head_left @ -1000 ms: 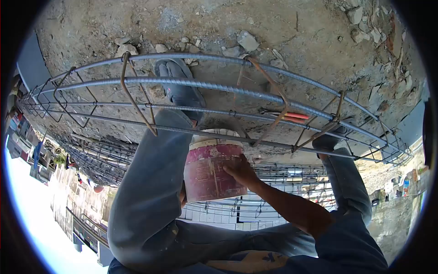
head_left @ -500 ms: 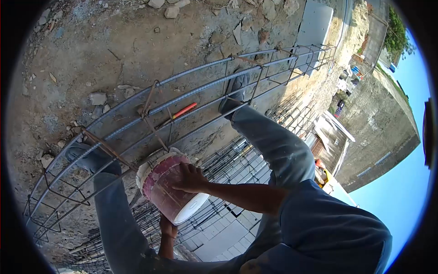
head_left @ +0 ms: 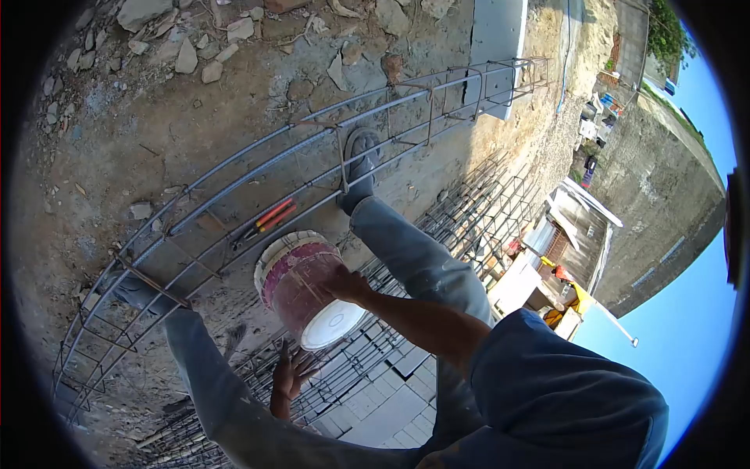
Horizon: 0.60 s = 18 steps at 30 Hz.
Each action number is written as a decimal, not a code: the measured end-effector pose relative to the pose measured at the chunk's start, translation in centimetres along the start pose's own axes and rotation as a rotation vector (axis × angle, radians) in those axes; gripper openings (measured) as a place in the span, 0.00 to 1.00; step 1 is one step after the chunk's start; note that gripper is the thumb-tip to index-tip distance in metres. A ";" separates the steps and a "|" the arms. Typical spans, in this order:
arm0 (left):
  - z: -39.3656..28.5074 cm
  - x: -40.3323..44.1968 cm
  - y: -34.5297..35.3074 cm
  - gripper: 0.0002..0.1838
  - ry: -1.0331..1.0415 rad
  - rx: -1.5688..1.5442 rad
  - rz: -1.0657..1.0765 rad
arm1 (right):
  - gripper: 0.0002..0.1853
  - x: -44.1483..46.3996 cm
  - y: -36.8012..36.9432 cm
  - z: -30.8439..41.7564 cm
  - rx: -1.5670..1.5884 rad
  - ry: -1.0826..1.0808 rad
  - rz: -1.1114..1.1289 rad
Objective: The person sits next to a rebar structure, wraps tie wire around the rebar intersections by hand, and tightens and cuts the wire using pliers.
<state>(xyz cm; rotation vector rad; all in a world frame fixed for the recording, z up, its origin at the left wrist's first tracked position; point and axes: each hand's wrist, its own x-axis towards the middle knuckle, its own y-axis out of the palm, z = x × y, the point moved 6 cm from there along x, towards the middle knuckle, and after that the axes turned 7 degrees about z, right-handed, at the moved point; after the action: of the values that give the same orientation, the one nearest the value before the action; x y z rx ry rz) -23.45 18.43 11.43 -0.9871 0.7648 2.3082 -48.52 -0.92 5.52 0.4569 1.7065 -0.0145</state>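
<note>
A dusty maroon bucket (head_left: 305, 291) stands upside down between my legs, its white base (head_left: 333, 322) turned up toward me. My right hand (head_left: 346, 284) holds it by the side near the base, its fingertips partly hidden. Just below the bucket, my left hand (head_left: 290, 374) is apart from it, fingers spread and nothing in them. Beyond the bucket lies red-handled pliers (head_left: 269, 219), seen through the bars of a long rebar cage (head_left: 258, 166). My feet are by the cage bars.
Bundles of tied rebar (head_left: 469, 215) lie behind my right leg. Pale paving blocks (head_left: 375, 391) show beneath me. Rubble (head_left: 186, 56) and a grey panel (head_left: 492, 55) lie past the cage. A concrete wall (head_left: 656, 195) rises at the right.
The bucket has shifted slightly right, away from the cage. My left hand has let go of its base and opened. My right hand stays on its side. The view has moved.
</note>
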 end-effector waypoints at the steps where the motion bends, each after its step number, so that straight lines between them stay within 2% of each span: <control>1: 0.6 -0.4 -0.5 0.35 0.003 0.016 -0.013 | 0.34 0.6 -1.0 -0.8 0.007 0.010 -0.046; 3: 3.9 -2.7 -5.6 0.30 0.022 -0.008 -0.003 | 0.30 0.8 -1.8 -1.8 0.039 0.016 -0.146; 4: 4.9 -5.2 -7.7 0.29 0.056 0.004 -0.117 | 0.28 -0.9 -3.1 -1.8 0.178 -0.020 -0.301; 5: 5.1 -8.6 -9.4 0.28 0.103 0.101 -0.277 | 0.28 -2.6 -3.7 -1.2 0.211 -0.045 -0.304; 6: 5.2 -12.3 -10.8 0.26 0.152 0.203 -0.447 | 0.30 -4.9 -5.0 -0.8 0.368 -0.086 -0.459; 7: 4.8 -16.7 -11.3 0.25 0.218 0.361 -0.623 | 0.32 -7.0 -6.4 -0.9 0.531 -0.124 -0.617; 8: 3.7 -21.5 -10.8 0.24 0.297 0.573 -0.804 | 0.32 -8.9 -7.6 0.2 0.464 -0.370 -0.670; 9: 2.3 -26.3 -9.2 0.23 0.382 0.844 -0.968 | 0.32 -10.8 -8.5 0.3 0.503 -0.398 -0.689; 11: -1.2 -35.0 -2.8 0.20 0.500 1.363 -1.195 | 0.31 -16.9 -10.7 2.2 0.566 -0.663 -0.523; 13: -5.1 -39.8 7.2 0.18 0.512 1.871 -1.141 | 0.28 -25.0 -13.1 3.1 0.574 -0.829 -0.439; 15: -8.5 -41.8 19.3 0.12 0.266 2.190 -0.972 | 0.28 -31.9 -14.1 2.7 0.518 -1.089 -0.610; 16: -9.3 -42.5 23.8 0.11 0.390 2.481 -0.793 | 0.28 -34.2 -13.7 2.2 0.540 -1.187 -0.667; 17: -10.5 -43.1 28.0 0.11 0.372 2.539 -0.821 | 0.28 -35.9 -13.9 0.7 0.597 -1.210 -0.693; 18: -11.2 -43.0 33.1 0.10 0.483 2.434 -0.739 | 0.26 -37.4 -14.3 -1.5 0.734 -1.246 -0.744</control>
<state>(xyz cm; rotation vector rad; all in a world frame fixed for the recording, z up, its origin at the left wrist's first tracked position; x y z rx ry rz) -13.28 -22.47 47.49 -0.2286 1.8495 -0.3697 -50.03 -24.56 37.84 0.2023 0.4835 -1.2323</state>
